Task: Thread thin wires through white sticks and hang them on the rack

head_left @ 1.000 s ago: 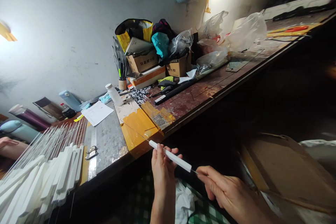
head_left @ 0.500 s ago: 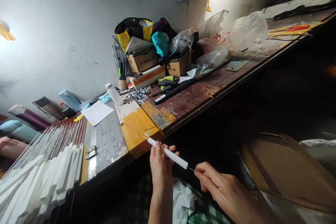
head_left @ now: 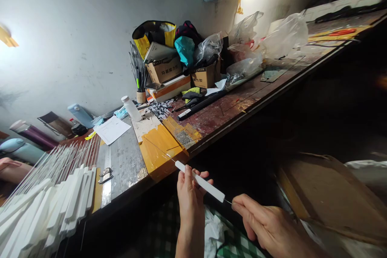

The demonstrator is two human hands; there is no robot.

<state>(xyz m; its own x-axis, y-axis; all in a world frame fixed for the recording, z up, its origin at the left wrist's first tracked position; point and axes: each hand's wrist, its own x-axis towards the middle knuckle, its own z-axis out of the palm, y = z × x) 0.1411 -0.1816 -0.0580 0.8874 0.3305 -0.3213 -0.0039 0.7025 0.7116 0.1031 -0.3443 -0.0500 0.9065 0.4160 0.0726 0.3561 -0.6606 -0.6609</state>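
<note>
Holding: left hand gripped a white stick near its middle, just off the near edge of the workbench; a thin wire ran out of the stick's far-left end, over the yellow tape patch.
Right hand: right hand was pinched closed at the wire's near-right end, just past the stick.
Risk: wire looked fine enough to kink or slip from the pinch if the two hands pulled off-axis; judgement only.
Risk 2: stick hung over the dark gap below the bench edge, so a loose grip would drop it out of sight.
Bench left: stack of white sticks with wires, steel ruler, paper sheet.
Bench far: cardboard boxes, plastic bags, white bottle.
Obstruction: none between the hands; open carton sat close right.
</note>
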